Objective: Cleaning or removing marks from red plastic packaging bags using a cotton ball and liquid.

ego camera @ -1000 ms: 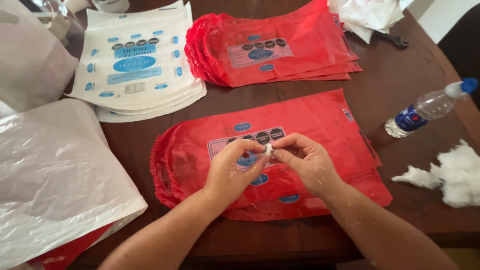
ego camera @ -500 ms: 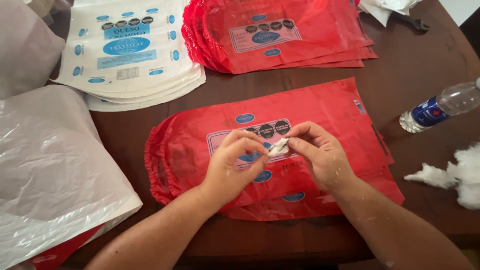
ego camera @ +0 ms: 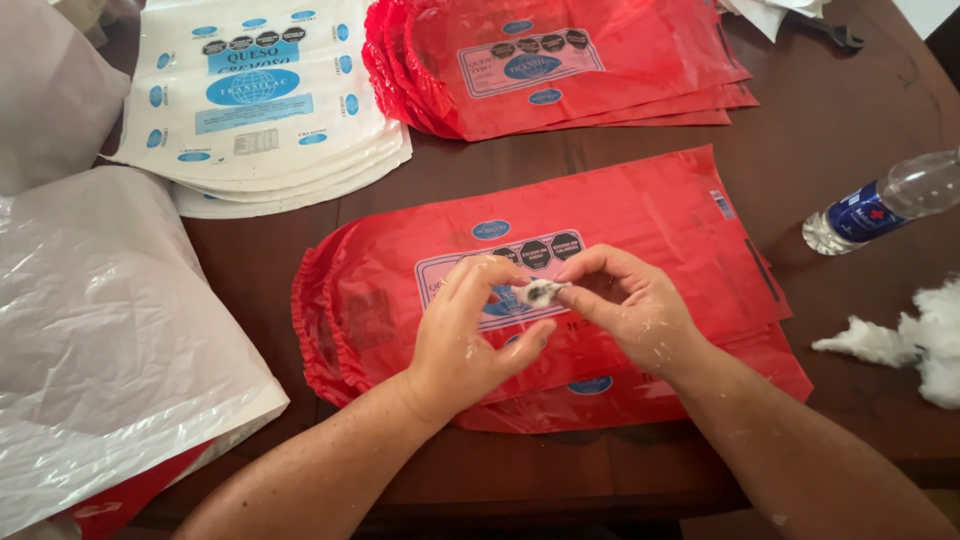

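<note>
From the head camera, the left hand (ego camera: 470, 335) and right hand (ego camera: 630, 310) meet above the near red bag stack (ego camera: 560, 290) on the dark wooden table (ego camera: 830, 120); both pinch a small white cotton wad (ego camera: 541, 292) between closed fingertips, just over the stack's printed label; right of the stack lie a plastic bottle (ego camera: 885, 200) and loose cotton (ego camera: 915, 340); beyond it, white bags (ego camera: 270, 110) and more red bags (ego camera: 560, 65).

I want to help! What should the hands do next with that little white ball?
Probably press the small cotton wad, pinched between the left hand and right hand, down onto the red bag's label, since it hovers right above it.
</note>
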